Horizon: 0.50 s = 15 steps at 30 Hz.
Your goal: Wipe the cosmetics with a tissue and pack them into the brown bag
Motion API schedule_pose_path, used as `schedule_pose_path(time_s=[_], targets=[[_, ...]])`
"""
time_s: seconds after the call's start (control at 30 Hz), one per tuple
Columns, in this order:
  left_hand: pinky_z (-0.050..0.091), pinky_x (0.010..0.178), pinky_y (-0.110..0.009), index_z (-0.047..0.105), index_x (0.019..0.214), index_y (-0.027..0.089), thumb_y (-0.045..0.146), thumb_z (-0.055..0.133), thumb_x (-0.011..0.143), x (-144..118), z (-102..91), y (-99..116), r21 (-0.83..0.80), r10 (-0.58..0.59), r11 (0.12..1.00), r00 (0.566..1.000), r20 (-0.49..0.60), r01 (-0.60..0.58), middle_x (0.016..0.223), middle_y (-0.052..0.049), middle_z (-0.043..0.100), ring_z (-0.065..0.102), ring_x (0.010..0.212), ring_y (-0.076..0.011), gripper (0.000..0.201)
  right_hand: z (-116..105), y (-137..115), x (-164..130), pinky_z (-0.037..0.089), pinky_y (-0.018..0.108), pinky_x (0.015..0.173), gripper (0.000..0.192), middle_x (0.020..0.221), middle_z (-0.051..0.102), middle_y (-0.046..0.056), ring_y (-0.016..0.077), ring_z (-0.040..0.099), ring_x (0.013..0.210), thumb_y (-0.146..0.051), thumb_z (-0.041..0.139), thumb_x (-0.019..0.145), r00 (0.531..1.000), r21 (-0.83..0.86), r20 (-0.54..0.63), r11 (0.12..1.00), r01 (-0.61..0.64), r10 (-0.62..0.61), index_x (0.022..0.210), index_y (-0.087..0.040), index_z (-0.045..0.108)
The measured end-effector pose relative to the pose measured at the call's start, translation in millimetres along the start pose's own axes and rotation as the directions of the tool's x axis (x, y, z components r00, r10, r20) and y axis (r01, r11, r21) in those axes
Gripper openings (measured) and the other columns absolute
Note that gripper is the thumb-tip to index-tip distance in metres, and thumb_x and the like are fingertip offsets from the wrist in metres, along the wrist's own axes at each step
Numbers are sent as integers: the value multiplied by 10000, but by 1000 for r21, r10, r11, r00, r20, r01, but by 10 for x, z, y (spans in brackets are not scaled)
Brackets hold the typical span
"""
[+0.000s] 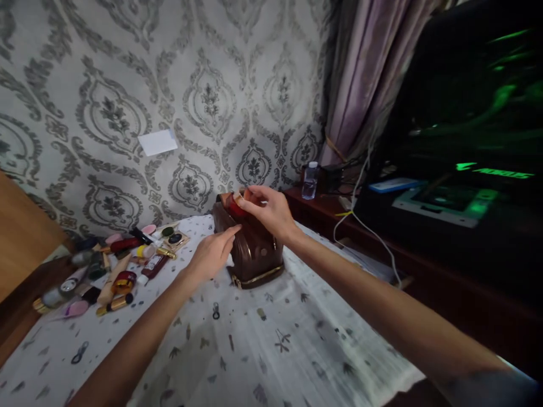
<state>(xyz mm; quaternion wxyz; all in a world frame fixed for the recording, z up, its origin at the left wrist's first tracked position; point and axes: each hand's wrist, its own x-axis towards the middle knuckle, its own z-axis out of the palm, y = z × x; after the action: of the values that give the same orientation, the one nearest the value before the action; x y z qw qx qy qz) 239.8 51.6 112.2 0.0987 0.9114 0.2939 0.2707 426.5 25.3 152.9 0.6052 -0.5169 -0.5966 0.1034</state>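
Observation:
A dark brown leather-look bag [254,263] with brass-coloured zips stands on the patterned cloth, its top open at the far end. Over that opening, my right hand [271,212] is closed in a pinch. What its fingers hold, if anything, is too small and hidden to name. A red thing [238,210] shows in the opening just below those fingertips. My left hand [212,254] rests against the bag's left side, fingers stretched towards its top, holding nothing.
Several cosmetics lie in a pile at left, among them an amber jar [124,282] and a dark red bottle [153,267]. A clear bottle [310,182] stands on the dark ledge behind. White cables [384,249] hang before the computer case [466,130] at right.

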Motion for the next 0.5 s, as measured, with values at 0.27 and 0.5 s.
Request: schedule_pose_path(time_s=[0.27,0.5], targets=[[481,1020,-332,556,1337,164,244,356,997,-113,181,-105,-116,23,993,993,-118,-36,1300,-88,648,629,1161,-192,402,436,412,411,446,237,717,334,925,722,92,201,661,871,-380,646,806,907,-566,198,799,-204,372,1001,-115,709],[515,962,-330,568,1328,173,219,362,990,-124,277,-117,-147,13,988,983,-186,-41,1236,-95,674,653,1085,-187,398,830,813,485,526,312,829,223,1094,704,152,240,665,1052,-199,669,852,773,-660,233,680,-320,590,1044,-89,694]])
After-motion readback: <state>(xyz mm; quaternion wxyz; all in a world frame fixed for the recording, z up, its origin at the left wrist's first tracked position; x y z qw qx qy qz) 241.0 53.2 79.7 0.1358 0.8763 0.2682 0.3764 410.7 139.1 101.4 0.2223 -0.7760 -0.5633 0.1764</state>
